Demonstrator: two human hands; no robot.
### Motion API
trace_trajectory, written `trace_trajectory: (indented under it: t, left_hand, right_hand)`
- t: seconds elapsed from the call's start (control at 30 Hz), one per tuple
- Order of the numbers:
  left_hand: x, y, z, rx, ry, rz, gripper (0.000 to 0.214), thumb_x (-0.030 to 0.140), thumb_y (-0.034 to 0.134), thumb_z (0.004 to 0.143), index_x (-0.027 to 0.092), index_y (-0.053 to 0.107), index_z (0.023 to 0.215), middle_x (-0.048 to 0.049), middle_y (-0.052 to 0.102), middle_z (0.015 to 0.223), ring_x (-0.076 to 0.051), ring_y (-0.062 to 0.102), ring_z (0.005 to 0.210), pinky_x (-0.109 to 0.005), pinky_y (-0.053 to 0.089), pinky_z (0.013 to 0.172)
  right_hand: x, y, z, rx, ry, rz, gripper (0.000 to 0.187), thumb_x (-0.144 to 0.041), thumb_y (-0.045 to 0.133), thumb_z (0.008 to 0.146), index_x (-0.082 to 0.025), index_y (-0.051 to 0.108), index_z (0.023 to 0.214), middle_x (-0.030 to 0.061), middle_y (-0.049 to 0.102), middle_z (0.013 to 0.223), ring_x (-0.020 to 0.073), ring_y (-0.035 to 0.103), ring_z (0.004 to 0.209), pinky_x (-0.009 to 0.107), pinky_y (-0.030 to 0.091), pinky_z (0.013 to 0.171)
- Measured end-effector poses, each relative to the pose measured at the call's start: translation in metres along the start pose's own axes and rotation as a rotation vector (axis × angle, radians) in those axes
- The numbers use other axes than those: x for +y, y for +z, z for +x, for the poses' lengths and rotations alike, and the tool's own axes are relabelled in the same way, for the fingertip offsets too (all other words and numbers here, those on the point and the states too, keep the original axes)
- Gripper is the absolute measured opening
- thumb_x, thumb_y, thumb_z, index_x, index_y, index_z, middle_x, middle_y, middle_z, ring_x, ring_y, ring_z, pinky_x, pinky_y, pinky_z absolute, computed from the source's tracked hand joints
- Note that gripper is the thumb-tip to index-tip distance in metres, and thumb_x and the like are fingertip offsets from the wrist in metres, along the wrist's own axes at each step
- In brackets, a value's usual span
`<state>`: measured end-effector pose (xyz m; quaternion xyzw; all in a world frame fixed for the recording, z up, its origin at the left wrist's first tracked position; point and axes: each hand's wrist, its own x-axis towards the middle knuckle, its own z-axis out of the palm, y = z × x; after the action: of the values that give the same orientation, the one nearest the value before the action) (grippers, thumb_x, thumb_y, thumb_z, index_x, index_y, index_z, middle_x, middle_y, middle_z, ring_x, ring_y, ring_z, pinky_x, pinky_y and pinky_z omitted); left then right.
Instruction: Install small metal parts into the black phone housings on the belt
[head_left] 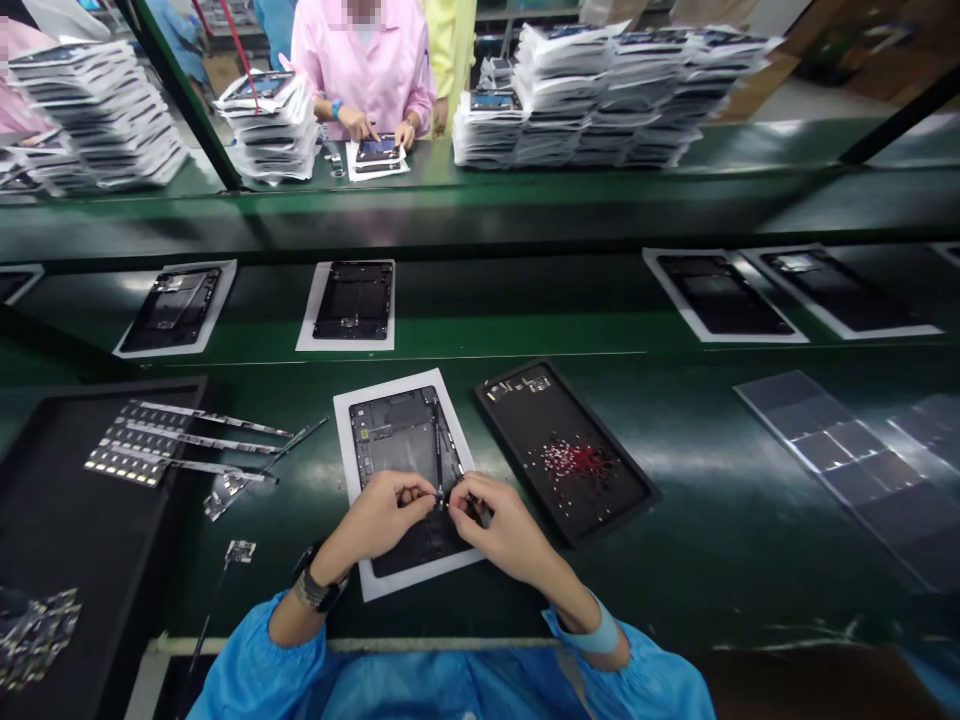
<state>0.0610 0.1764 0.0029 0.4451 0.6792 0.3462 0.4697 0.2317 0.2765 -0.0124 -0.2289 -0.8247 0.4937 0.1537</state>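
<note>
A black tablet housing [397,455] lies on a white sheet [346,425] in front of me, turned slightly on the green bench. Both hands meet over its lower middle. My left hand [390,510] pinches at a small part by the flex cable [438,450] that runs down the housing. Opposite it, my right hand [499,520] has its fingers curled together at the same spot. What sits between the fingertips is too small to make out. A black tray [517,430] with a heap of small red and white pieces [577,460] stands just right of the housing.
On the left are flex strips [202,440], a small board with a cable [240,551] and a dark tray [82,520]. Clear film sheets [832,440] lie right. Housings on sheets [354,300] line the strip ahead. Beyond, a person in pink [360,70] works between paper-wrapped stacks [577,95].
</note>
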Motion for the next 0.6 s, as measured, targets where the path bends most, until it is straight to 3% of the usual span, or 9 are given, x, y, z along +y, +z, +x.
trace_trajectory:
  t: [0.4, 0.6]
  left_hand:
    - [0.0037, -0.0058, -0.0027, -0.116, 0.009, 0.040, 0.022, 0.030, 0.056, 0.086, 0.017, 0.074, 0.084, -0.0012, 0.069, 0.075, -0.015, 0.053, 0.068, -0.025, 0.038, 0.065]
    - [0.0085, -0.0067, -0.0017, -0.123, -0.023, 0.047, 0.025, 0.032, 0.055, 0.086, 0.015, 0.073, 0.083, -0.0016, 0.067, 0.072, -0.015, 0.051, 0.066, -0.025, 0.037, 0.065]
  right_hand:
    - [-0.0012, -0.0038, 0.0019, -0.086, 0.087, 0.136, 0.012, -0.011, 0.058, 0.081, -0.019, 0.063, 0.072, -0.0019, 0.057, 0.067, 0.0147, 0.054, 0.065, 0.025, 0.041, 0.062]
    - [0.0015, -0.0081, 0.0015, -0.130, 0.131, 0.203, 0.009, -0.017, 0.060, 0.084, -0.018, 0.066, 0.077, 0.0004, 0.062, 0.073, 0.0146, 0.055, 0.066, 0.025, 0.043, 0.064]
